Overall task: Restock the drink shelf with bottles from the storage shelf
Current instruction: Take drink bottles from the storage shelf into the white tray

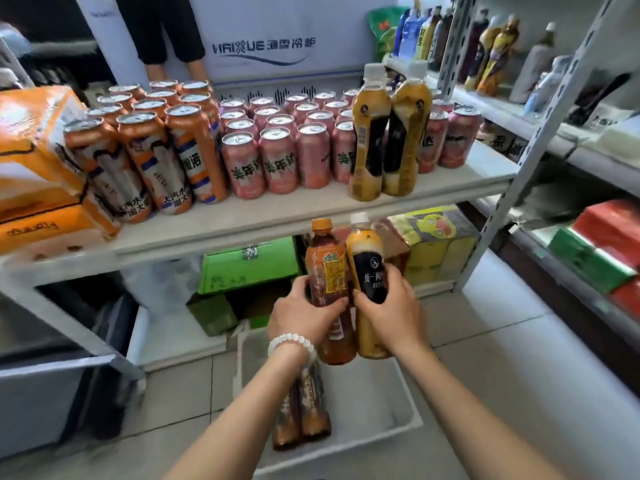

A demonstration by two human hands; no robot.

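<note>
My left hand (304, 315) grips a brown tea bottle (327, 268) with an orange cap and orange label. My right hand (389, 311) grips a yellow milk-tea bottle (367, 265) with a white cap and black label. Both bottles are upright, side by side, held above a white bin (381, 407) on the floor. Two more brown bottles (301, 410) lie in that bin under my left forearm. Two matching yellow milk-tea bottles (388, 133) stand at the front right of the near shelf board (242, 220).
Orange cans (145, 150) and pink cans (277, 143) fill the near shelf, with an orange carton (38, 161) at its left. Green and yellow cartons (249, 265) sit under it. A second rack (540, 109) at right holds assorted bottles. A person's legs (162, 36) stand behind.
</note>
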